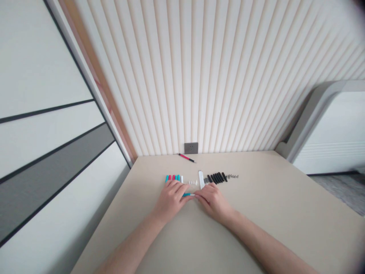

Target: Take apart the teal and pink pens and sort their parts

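My left hand [170,198] is closed on a teal pen barrel [186,194]. From the barrel's right end sticks a thin white piece [192,195], which the fingertips of my right hand [213,199] pinch. Just beyond my left hand stand out teal and red pen barrels [173,177] lying side by side, partly hidden by the fingers. Small clear or white parts [192,182] lie between the hands. Past my right hand are a bundle of thin white sticks [201,178], several black tubes [217,177] in a row, and small dark spring-like pieces [233,176].
A red and black pen [186,157] lies at the back of the beige table [159,243], below a dark wall socket [191,148]. A ribbed wall [191,76] closes off the far edge. White cabinet panels [42,152] rise on the left; a white headboard-like panel [336,133] is at right.
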`<state>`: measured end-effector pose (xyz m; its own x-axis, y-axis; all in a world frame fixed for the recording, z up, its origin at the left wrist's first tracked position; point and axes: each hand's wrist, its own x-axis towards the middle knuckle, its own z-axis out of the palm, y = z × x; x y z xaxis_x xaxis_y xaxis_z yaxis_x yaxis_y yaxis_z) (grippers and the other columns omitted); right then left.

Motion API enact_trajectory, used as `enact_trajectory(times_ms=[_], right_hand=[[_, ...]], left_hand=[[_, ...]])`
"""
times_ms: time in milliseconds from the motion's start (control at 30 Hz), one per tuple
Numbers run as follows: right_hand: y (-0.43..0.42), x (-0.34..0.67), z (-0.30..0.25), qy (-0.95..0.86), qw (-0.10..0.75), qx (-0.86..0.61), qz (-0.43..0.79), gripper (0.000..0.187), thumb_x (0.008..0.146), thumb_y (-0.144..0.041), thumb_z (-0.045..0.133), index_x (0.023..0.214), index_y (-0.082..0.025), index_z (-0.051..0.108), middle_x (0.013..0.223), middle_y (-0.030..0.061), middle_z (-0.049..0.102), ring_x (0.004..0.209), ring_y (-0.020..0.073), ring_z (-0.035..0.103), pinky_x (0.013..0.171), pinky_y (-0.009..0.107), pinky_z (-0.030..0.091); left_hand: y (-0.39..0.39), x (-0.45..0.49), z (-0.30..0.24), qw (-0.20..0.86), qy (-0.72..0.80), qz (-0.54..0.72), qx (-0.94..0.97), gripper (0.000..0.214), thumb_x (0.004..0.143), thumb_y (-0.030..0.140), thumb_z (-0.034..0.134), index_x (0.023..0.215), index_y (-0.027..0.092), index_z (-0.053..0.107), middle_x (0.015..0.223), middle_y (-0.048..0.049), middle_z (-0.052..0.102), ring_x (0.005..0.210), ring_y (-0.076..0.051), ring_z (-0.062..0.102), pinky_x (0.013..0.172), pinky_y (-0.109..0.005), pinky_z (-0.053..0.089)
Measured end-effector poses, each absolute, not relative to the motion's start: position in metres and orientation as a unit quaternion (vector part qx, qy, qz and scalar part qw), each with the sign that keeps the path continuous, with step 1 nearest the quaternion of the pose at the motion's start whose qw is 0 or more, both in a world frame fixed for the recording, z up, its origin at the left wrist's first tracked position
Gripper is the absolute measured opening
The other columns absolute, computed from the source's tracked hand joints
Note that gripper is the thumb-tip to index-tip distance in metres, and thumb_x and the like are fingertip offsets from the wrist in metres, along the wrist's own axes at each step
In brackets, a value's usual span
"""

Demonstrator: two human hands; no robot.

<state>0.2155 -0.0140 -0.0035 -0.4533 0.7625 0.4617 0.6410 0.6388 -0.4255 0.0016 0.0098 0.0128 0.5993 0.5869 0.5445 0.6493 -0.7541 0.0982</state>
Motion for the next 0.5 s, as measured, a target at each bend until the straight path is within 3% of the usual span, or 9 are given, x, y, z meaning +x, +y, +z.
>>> enact_trajectory(times_ms=[267, 500], right_hand=[[-0.01, 0.217, -0.006, -0.809, 0.349, -0.442, 0.169, 0.025, 0.098, -0.027, 0.045, 0.09, -0.021, 0.068, 0.076, 0.0008, 0.068, 0.076, 0.0161, 0.06, 0.078, 0.031, 0.035], [-0.006, 0.227, -0.005, -0.793, 0.353, -0.469, 0.164, 0.023, 0.098, -0.028, 0.046, 0.092, -0.021, 0.068, 0.077, 0.0011, 0.068, 0.076, 0.017, 0.059, 0.076, 0.031, 0.036]], left_hand=[[0.015, -0.006, -0.001, 0.003, -0.42, -0.284, -0.862, 0.031, 0.083, 0.043, 0.069, 0.102, 0.021, 0.06, 0.083, -0.0032, 0.069, 0.078, -0.022, 0.066, 0.069, -0.033, 0.051], [0.016, -0.008, -0.001, -0.08, -0.364, -0.345, -0.862, 0.032, 0.086, 0.015, 0.062, 0.117, 0.022, 0.053, 0.113, -0.008, 0.06, 0.111, -0.022, 0.058, 0.098, -0.037, 0.048]])
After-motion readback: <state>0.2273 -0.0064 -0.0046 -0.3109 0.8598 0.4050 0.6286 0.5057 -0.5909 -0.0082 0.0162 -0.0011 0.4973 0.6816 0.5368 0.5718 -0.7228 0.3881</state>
